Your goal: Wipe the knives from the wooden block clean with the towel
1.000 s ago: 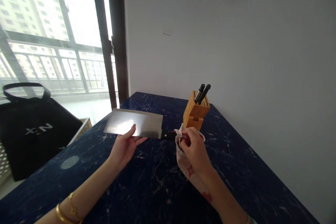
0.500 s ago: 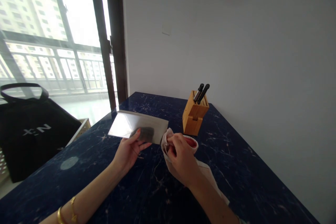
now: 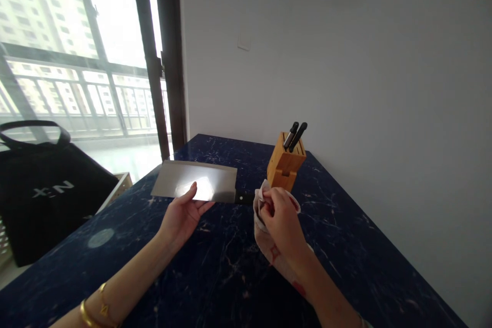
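A cleaver (image 3: 203,179) with a broad, shiny rectangular blade and a black riveted handle is held level above the table. My left hand (image 3: 184,218) grips the near edge of the blade, thumb on top and fingers underneath. A pale cloth (image 3: 271,243) with red marks is bunched in my right hand (image 3: 283,215), which pinches it around the far right part of the handle. The cloth hides the handle's end, and its loose part hangs down along my right forearm.
Behind my right hand stands a wooden knife block (image 3: 284,164) holding two black-handled tools. The dark blue marbled table (image 3: 215,277) meets a grey wall (image 3: 346,72) on the right. A black bag (image 3: 49,200) stands left of the table, near the window.
My right hand and the cloth have slid right along the handle, uncovering its black part beside the blade. The cleaver and my left hand have shifted slightly left, and the blade has tilted.
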The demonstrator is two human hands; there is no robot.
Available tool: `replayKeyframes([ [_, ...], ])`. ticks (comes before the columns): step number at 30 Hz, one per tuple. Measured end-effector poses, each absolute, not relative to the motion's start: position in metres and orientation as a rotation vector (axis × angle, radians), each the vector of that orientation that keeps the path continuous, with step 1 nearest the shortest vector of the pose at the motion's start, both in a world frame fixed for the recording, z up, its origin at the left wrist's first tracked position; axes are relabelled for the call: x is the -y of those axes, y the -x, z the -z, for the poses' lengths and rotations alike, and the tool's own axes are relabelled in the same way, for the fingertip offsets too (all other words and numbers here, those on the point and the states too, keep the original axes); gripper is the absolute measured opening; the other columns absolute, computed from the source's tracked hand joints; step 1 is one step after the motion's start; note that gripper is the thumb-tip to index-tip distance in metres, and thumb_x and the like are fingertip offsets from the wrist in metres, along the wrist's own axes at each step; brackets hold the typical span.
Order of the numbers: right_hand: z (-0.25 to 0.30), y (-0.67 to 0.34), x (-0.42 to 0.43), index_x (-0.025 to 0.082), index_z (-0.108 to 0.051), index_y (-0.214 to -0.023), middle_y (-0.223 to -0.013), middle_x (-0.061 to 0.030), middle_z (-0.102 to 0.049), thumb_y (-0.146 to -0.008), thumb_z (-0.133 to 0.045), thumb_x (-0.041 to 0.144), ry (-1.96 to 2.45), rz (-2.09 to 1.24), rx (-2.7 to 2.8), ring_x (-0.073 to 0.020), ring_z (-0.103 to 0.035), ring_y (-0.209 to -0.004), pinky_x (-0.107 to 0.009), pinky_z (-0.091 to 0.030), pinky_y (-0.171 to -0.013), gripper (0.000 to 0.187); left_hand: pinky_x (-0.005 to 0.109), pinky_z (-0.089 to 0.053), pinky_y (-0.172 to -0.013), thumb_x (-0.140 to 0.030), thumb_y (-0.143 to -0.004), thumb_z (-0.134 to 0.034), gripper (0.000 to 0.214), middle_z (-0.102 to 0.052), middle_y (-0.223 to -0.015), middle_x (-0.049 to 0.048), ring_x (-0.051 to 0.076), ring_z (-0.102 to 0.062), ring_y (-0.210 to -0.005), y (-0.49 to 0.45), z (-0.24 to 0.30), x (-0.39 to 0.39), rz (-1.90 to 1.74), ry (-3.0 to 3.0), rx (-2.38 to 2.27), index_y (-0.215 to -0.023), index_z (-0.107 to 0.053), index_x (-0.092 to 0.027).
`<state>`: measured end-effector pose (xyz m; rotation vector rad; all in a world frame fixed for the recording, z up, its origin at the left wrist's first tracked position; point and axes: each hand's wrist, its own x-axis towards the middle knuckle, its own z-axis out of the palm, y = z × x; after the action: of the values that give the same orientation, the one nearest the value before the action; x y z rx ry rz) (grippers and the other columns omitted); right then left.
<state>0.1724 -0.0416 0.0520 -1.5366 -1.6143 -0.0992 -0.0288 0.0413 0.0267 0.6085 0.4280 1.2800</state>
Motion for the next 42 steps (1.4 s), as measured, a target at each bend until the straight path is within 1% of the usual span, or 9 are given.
replayKeyframes([
  [4, -0.046, -0.158, 0.044, 0.02, -0.052, -0.087, -0.089, -0.005, -0.053, -0.074, -0.041, 0.005, 1.453, 0.056, 1.72, -0.0184, -0.051, -0.085, -0.032, -0.04, -0.079, 0.023, 0.033, -0.056, -0.069, -0.012, -0.082, -0.048, 0.013, -0.067, -0.088, 0.0079, 0.019, -0.066, -0.075, 0.023, -0.024, -0.037, -1.202, -0.591, -0.425, -0.091, -0.057, -0.015],
  [9, -0.047, -0.148, 0.048, 0.019, -0.051, -0.087, -0.089, -0.0046, -0.053, -0.07, -0.04, 0.001, 1.375, 0.024, 1.799, -0.0176, -0.05, -0.088, -0.031, -0.039, -0.08, 0.027, 0.035, -0.055, -0.07, -0.011, -0.081, -0.048, 0.015, -0.068, -0.087, 0.0092, 0.02, -0.066, -0.076, 0.022, -0.025, -0.034, -1.148, -0.606, -0.394, -0.09, -0.059, -0.014],
  [13, -0.05, -0.158, 0.045, 0.019, -0.051, -0.082, -0.085, -0.0031, -0.052, -0.071, -0.041, 0.004, 1.459, 0.024, 1.725, -0.0163, -0.051, -0.081, -0.029, -0.04, -0.075, 0.022, 0.041, -0.053, -0.072, -0.008, -0.077, -0.047, 0.016, -0.068, -0.085, 0.0088, 0.023, -0.065, -0.075, 0.026, -0.027, -0.035, -1.123, -0.563, -0.359, -0.084, -0.061, -0.013],
  [17, -0.05, -0.173, 0.04, 0.02, -0.048, -0.073, -0.077, -0.0005, -0.05, -0.073, -0.044, 0.009, 1.524, 0.085, 1.618, -0.0149, -0.049, -0.072, -0.028, -0.04, -0.069, 0.011, 0.045, -0.052, -0.071, -0.002, -0.067, -0.046, 0.018, -0.068, -0.072, 0.0088, 0.025, -0.065, -0.071, 0.028, -0.025, -0.037, -1.122, -0.517, -0.397, -0.067, -0.062, -0.011],
  [19, -0.049, -0.175, 0.038, 0.02, -0.048, -0.073, -0.076, -0.0004, -0.05, -0.073, -0.044, 0.011, 1.522, 0.101, 1.595, -0.0149, -0.049, -0.072, -0.028, -0.04, -0.069, 0.01, 0.046, -0.051, -0.072, -0.001, -0.066, -0.045, 0.019, -0.068, -0.068, 0.0083, 0.025, -0.065, -0.071, 0.029, -0.024, -0.039, -1.117, -0.502, -0.402, -0.064, -0.062, -0.011],
  [23, -0.044, -0.168, 0.038, 0.019, -0.051, -0.08, -0.082, -0.0023, -0.051, -0.073, -0.043, 0.009, 1.496, 0.071, 1.653, -0.0164, -0.05, -0.078, -0.029, -0.04, -0.072, 0.014, 0.045, -0.051, -0.074, -0.002, -0.067, -0.045, 0.019, -0.068, -0.074, 0.009, 0.025, -0.065, -0.076, 0.03, -0.026, -0.039, -1.082, -0.492, -0.398, -0.064, -0.062, -0.011],
  [29, -0.038, -0.154, 0.041, 0.018, -0.05, -0.083, -0.086, -0.0042, -0.05, -0.073, -0.04, 0.006, 1.499, 0.048, 1.729, -0.0171, -0.05, -0.081, -0.03, -0.04, -0.074, 0.019, 0.044, -0.049, -0.079, -0.003, -0.07, -0.044, 0.022, -0.069, -0.079, 0.0105, 0.025, -0.065, -0.079, 0.028, -0.026, -0.036, -0.95, -0.522, -0.381, -0.068, -0.065, -0.01],
  [35, -0.042, -0.168, 0.038, 0.02, -0.05, -0.076, -0.079, -0.002, -0.051, -0.069, -0.042, 0.007, 1.622, 0.107, 1.694, -0.0159, -0.05, -0.075, -0.028, -0.04, -0.069, 0.016, 0.046, -0.049, -0.078, -0.001, -0.069, -0.044, 0.022, -0.069, -0.08, 0.0106, 0.027, -0.064, -0.08, 0.03, -0.023, -0.041, -1.003, -0.515, -0.369, -0.065, -0.064, -0.011],
  [42, -0.042, -0.17, 0.038, 0.02, -0.051, -0.078, -0.08, -0.002, -0.051, -0.072, -0.043, 0.009, 1.582, 0.145, 1.679, -0.0158, -0.05, -0.075, -0.028, -0.04, -0.07, 0.015, 0.048, -0.049, -0.077, -0.003, -0.072, -0.044, 0.02, -0.069, -0.081, 0.0127, 0.027, -0.065, -0.079, 0.03, -0.028, -0.04, -1.024, -0.504, -0.379, -0.071, -0.062, -0.01],
])
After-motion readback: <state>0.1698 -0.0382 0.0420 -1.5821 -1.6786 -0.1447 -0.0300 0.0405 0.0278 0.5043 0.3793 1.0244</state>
